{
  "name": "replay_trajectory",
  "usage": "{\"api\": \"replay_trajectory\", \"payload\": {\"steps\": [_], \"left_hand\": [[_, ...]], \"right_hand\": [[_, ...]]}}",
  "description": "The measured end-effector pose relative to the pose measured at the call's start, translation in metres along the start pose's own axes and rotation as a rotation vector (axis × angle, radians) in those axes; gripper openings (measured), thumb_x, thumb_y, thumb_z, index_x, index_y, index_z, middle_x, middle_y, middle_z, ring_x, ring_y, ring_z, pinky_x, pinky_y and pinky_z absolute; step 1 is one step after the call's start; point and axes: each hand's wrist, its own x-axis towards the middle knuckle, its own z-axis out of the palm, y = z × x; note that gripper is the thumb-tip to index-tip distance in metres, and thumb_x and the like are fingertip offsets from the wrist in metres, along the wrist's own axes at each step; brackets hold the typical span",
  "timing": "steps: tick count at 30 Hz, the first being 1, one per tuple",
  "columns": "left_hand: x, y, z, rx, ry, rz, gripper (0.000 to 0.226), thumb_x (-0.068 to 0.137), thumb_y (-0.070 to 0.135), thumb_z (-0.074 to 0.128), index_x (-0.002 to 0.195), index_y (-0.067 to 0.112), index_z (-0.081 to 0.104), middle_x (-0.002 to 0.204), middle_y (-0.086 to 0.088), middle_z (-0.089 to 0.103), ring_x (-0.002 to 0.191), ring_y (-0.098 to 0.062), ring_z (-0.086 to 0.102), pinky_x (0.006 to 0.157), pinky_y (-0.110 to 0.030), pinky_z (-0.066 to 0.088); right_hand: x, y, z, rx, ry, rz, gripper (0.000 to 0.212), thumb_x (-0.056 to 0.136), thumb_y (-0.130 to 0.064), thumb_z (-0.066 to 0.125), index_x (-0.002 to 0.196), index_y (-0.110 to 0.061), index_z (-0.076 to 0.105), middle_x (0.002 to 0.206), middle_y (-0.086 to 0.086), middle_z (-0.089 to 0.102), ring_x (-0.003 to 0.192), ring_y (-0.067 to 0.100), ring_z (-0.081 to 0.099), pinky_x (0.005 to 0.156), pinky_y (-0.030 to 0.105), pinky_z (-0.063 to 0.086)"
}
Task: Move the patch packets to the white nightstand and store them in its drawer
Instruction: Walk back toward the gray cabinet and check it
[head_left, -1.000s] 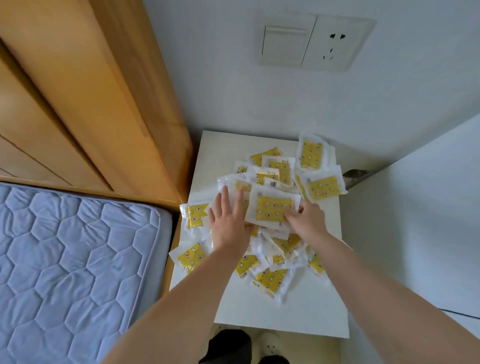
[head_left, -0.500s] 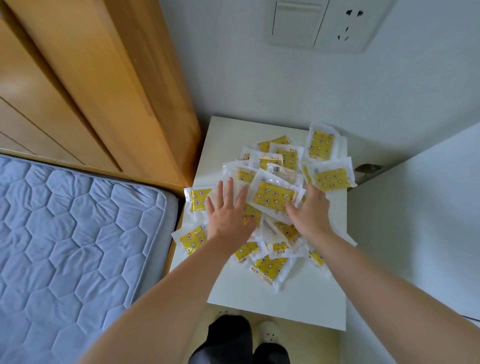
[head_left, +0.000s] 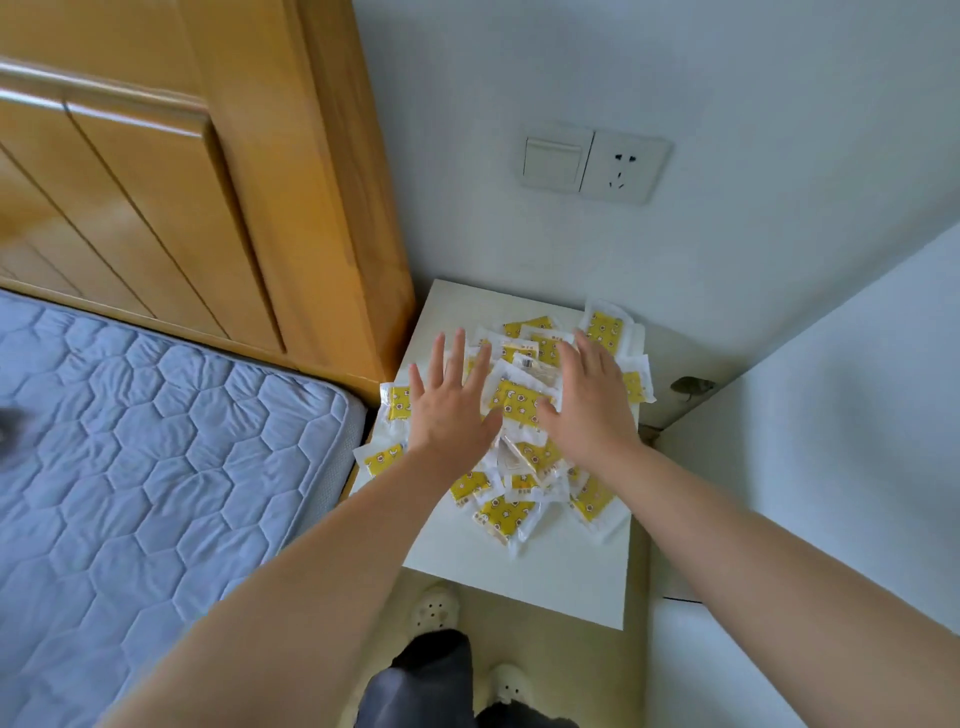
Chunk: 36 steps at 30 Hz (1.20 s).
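On top of a white nightstand (head_left: 545, 577) wedged between a bed (head_left: 156, 467) and a wall, a heap of yellow patch packets (head_left: 519, 402) lies under a person's two bare hands. The left hand (head_left: 452, 405) and the right hand (head_left: 589, 410) are both released, palms down, fingers straight and fanned, gripping nothing. Whether the palms touch the heap or hover just over it cannot be told from this angle.

The packets sit directly beneath and between the hands. The heap runs from the wall side of the top toward the person and leaves the near strip bare. Two strays overhang the edge next to the bed, on the left hand's side, and several more fan out past the right hand toward the back corner. Neither hand is clearly nearer the bulk of the heap.

The drawer is out of sight, presumably below the front edge, above the person's slippers (head_left: 436, 608). The packets will likely need gathering inward from both sides before a hand drops to open it.

Half a second ago the right hand's fingers were curled at the edge of the top packet; now they are flat and spread. The view has also tipped upward, bringing the wall switch (head_left: 553, 158) and socket (head_left: 623, 166) lower in frame. The packets themselves lie much as they did.
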Motion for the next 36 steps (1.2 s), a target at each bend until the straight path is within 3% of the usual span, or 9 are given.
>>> {"api": "replay_trajectory", "payload": {"steps": [7, 11, 18, 21, 25, 30, 36], "left_hand": [[-0.056, -0.013, -0.120, 0.012, 0.233, -0.014, 0.074, 0.096, 0.044, 0.042, 0.153, 0.026, 0.000, 0.160, -0.005, -0.013, 0.146, -0.025, -0.018, 0.115, -0.053, -0.006], [-0.095, -0.041, -0.192, 0.061, 0.362, -0.111, 0.072, 0.096, 0.045, 0.037, 0.153, 0.027, -0.004, 0.160, -0.004, -0.015, 0.146, -0.025, -0.019, 0.114, -0.052, -0.008], [-0.207, -0.128, -0.311, 0.153, 0.618, -0.305, 0.076, 0.095, 0.046, 0.041, 0.153, 0.027, -0.004, 0.160, -0.002, -0.016, 0.146, -0.023, -0.020, 0.114, -0.052, -0.008], [-0.275, -0.172, -0.346, 0.215, 0.699, -0.392, 0.077, 0.094, 0.045, 0.044, 0.153, 0.027, -0.002, 0.160, -0.003, -0.015, 0.146, -0.024, -0.019, 0.114, -0.053, -0.008], [-0.376, -0.241, -0.380, 0.308, 0.767, -0.569, 0.074, 0.094, 0.046, 0.043, 0.153, 0.027, 0.001, 0.160, -0.004, -0.013, 0.147, -0.025, -0.015, 0.115, -0.055, -0.005], [-0.494, -0.316, -0.406, 0.470, 0.724, -0.789, 0.074, 0.097, 0.049, 0.034, 0.152, 0.027, -0.009, 0.159, -0.006, -0.017, 0.146, -0.029, -0.016, 0.115, -0.055, -0.004], [-0.606, -0.382, -0.423, 0.554, 0.704, -0.986, 0.074, 0.096, 0.048, 0.039, 0.153, 0.026, -0.003, 0.160, -0.006, -0.013, 0.146, -0.030, -0.014, 0.114, -0.056, -0.003]], "right_hand": [[-0.009, -0.069, -0.099, -0.094, 0.147, -0.237, 0.063, 0.091, -0.030, 0.053, 0.144, -0.006, 0.029, 0.156, 0.015, 0.018, 0.145, 0.030, 0.013, 0.117, 0.049, 0.009], [-0.016, -0.134, -0.155, -0.087, 0.275, -0.416, 0.065, 0.088, -0.027, 0.056, 0.144, -0.004, 0.033, 0.155, 0.018, 0.021, 0.145, 0.031, 0.015, 0.116, 0.052, 0.010], [-0.049, -0.290, -0.221, -0.044, 0.430, -0.674, 0.065, 0.090, -0.028, 0.054, 0.146, -0.006, 0.029, 0.157, 0.015, 0.017, 0.146, 0.030, 0.011, 0.116, 0.050, 0.008], [-0.078, -0.374, -0.230, -0.048, 0.507, -0.801, 0.064, 0.087, -0.029, 0.057, 0.143, -0.007, 0.035, 0.154, 0.017, 0.025, 0.144, 0.031, 0.019, 0.115, 0.052, 0.013], [-0.134, -0.496, -0.228, -0.033, 0.569, -0.975, 0.067, 0.078, -0.028, 0.069, 0.135, -0.003, 0.045, 0.146, 0.021, 0.039, 0.137, 0.037, 0.035, 0.109, 0.060, 0.026], [-0.197, -0.627, -0.219, 0.051, 0.650, -1.137, 0.067, 0.071, -0.027, 0.073, 0.129, -0.002, 0.051, 0.139, 0.022, 0.047, 0.131, 0.039, 0.044, 0.105, 0.062, 0.031], [-0.265, -0.750, -0.205, 0.159, 0.640, -1.293, 0.067, 0.068, -0.027, 0.076, 0.127, -0.003, 0.054, 0.135, 0.020, 0.052, 0.127, 0.037, 0.048, 0.102, 0.061, 0.034]]}}
